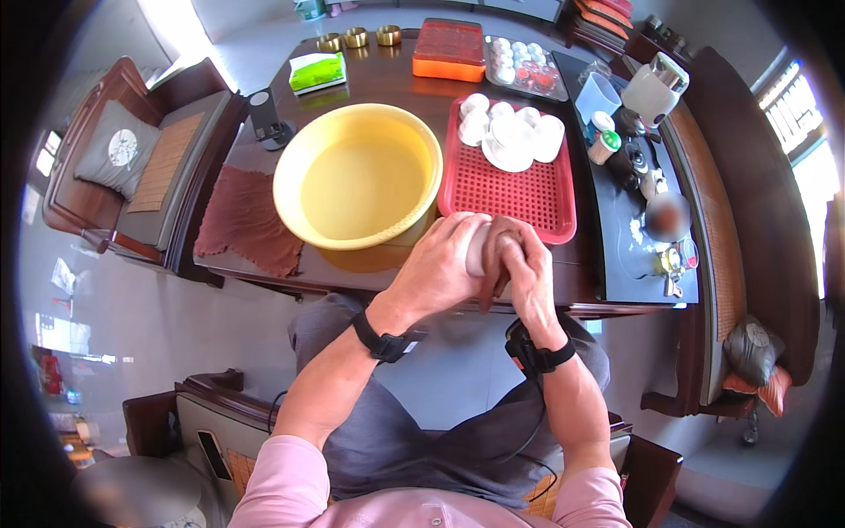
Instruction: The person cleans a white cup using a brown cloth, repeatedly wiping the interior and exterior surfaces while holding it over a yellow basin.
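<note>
Both hands meet over the near edge of the table, in front of a red perforated tray. My left hand (443, 263) grips a white cup (475, 251), most of which is hidden by fingers. Pressed against the cup's right side is a brown cloth (496, 254), bunched in my right hand (526, 261). Several white cups and small bowls (508, 135) are grouped at the far end of the red tray (509, 188). To the left stands a large yellow basin (290, 198) holding clear liquid.
A reddish-brown cloth (247, 221) lies left of the basin, near a black stand (267, 119). Farther back are a green tissue pack (317, 72), brass bowls (356, 37), an orange-red box (449, 49) and a tray of white cups (526, 66). A kettle (655, 89) and teaware line the right side.
</note>
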`<state>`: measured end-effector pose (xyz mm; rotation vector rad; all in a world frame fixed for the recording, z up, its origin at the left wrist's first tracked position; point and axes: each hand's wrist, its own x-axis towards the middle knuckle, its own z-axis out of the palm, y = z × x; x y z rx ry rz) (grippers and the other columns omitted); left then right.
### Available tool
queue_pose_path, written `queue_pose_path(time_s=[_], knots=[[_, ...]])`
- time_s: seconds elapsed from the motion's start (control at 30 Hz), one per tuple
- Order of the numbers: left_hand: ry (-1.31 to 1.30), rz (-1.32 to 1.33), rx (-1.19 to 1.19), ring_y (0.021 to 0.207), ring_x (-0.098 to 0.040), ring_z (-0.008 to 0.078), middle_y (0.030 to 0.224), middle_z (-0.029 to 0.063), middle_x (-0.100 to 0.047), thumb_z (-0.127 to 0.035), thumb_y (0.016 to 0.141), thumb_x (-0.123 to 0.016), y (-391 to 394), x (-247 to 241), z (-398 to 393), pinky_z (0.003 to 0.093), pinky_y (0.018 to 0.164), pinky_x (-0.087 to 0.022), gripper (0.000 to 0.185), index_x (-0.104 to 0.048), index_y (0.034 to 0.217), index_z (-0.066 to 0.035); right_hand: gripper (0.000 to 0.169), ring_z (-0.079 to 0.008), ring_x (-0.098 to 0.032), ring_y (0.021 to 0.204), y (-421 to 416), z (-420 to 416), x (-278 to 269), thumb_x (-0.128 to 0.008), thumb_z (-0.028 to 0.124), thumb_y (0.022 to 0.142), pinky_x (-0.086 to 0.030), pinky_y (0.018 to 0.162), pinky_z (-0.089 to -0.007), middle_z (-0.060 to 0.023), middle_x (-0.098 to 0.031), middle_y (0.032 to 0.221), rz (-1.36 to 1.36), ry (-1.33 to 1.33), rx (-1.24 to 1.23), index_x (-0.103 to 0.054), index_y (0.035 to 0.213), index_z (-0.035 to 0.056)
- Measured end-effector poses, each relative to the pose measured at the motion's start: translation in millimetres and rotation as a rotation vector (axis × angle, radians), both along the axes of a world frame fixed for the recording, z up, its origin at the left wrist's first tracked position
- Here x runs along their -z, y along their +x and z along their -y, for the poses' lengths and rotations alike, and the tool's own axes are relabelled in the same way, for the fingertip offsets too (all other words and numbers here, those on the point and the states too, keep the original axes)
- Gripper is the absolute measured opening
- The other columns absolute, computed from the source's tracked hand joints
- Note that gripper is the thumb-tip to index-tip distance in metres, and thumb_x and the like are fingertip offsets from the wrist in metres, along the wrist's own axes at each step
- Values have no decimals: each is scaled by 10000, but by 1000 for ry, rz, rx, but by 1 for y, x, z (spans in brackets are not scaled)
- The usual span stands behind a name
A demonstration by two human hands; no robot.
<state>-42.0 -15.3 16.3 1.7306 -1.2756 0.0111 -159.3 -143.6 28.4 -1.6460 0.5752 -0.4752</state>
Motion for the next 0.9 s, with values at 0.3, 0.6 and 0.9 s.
queue_pose_path(time_s=[0.3,0.6,0.9], knots=[[36,-12,56,1272,-590,334,1369,152,-602,-29,705,-805,15,-2,-8,414,1075,-492,767,-540,1424,-68,316,-145,-628,1123,0,16,5,-588,112,1037,-501,1005,-307,-67,-658,1222,281,732,-106,-583,1332,-1],[-49,-703,218,1233,-574,176,1326,117,-595,32,787,-818,11,-2,-1,328,1055,-484,825,-437,1517,-4,309,-128,-634,1056,2,6,12,-653,105,993,-511,964,-285,-30,-656,1151,424,637,-78,-582,1286,36],[-60,-107,117,1273,-602,332,1369,150,-604,-34,663,-872,-2,-10,-1,398,1088,-491,813,-531,1402,-40,253,-147,-611,1105,0,10,2,-565,160,1055,-492,1001,-301,-64,-649,1196,266,644,33,-582,1270,29]])
